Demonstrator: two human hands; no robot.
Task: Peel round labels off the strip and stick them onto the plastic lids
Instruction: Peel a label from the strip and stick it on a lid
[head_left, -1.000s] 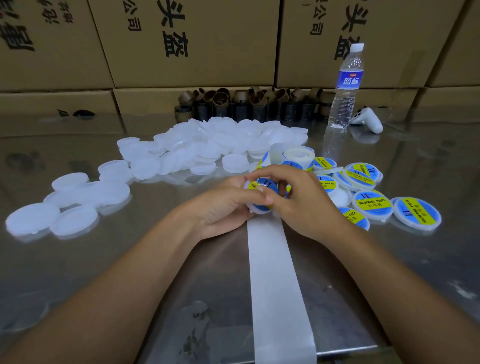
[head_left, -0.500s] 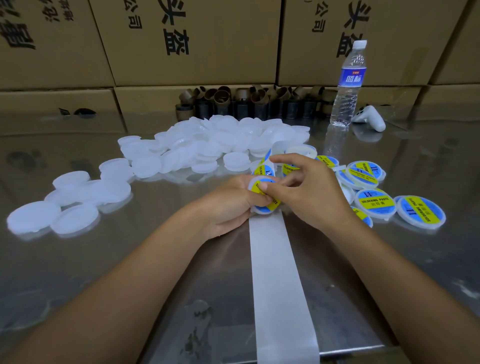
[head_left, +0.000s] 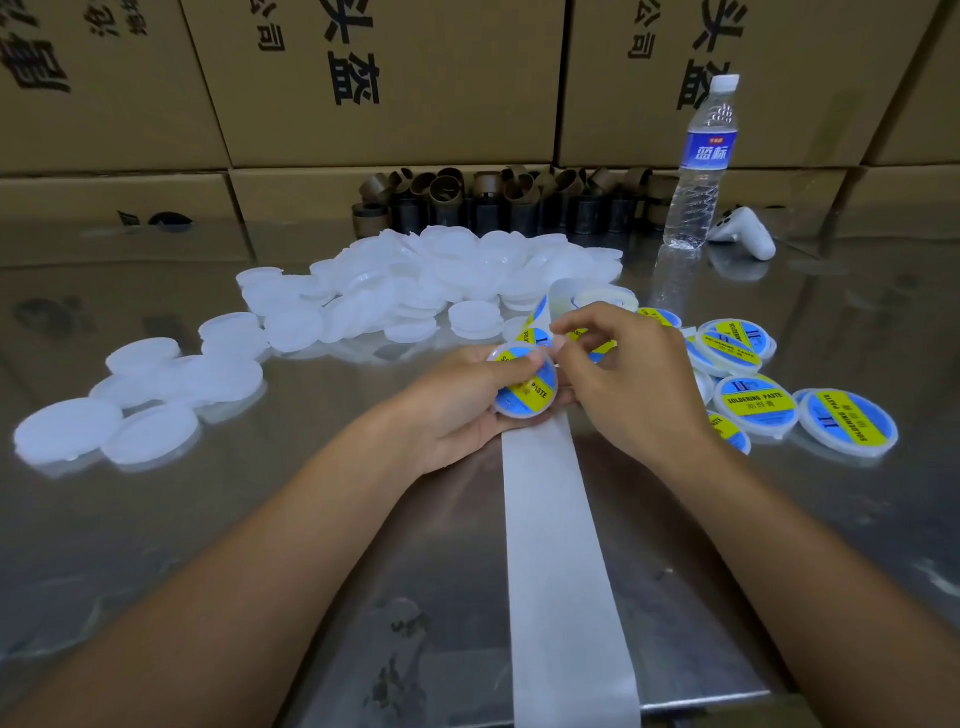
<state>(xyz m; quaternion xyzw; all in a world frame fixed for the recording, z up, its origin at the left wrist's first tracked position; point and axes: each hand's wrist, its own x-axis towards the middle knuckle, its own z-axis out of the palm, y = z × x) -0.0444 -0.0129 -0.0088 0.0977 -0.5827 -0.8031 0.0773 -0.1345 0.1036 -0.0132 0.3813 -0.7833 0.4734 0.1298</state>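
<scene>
The left hand (head_left: 467, 405) grips a lid (head_left: 524, 389) just above mid-frame, with the thumb curled over its upper edge and the fingers beneath. The lid's face shows blue and yellow print reading SOLDERING PASTE. At 1 o'clock from it, the right hand (head_left: 634, 384) has its fingers curled. Its thumb and forefinger pinch a label (head_left: 540, 325) where the strip (head_left: 558, 545) curls up off the worktop (head_left: 234, 519). The bare strip runs from under the hands toward 6 o'clock and over the worktop's near edge. Its roll (head_left: 605, 300) lies just beyond the right hand, at 12. Plain lids (head_left: 441, 280) are heaped at 11 o'clock, with more scattered out toward 9. Labelled lids (head_left: 756, 405) lie at 3 o'clock, beside the right hand. A bottle (head_left: 698, 166) stands at 1 o'clock in front of boxes (head_left: 389, 78).
</scene>
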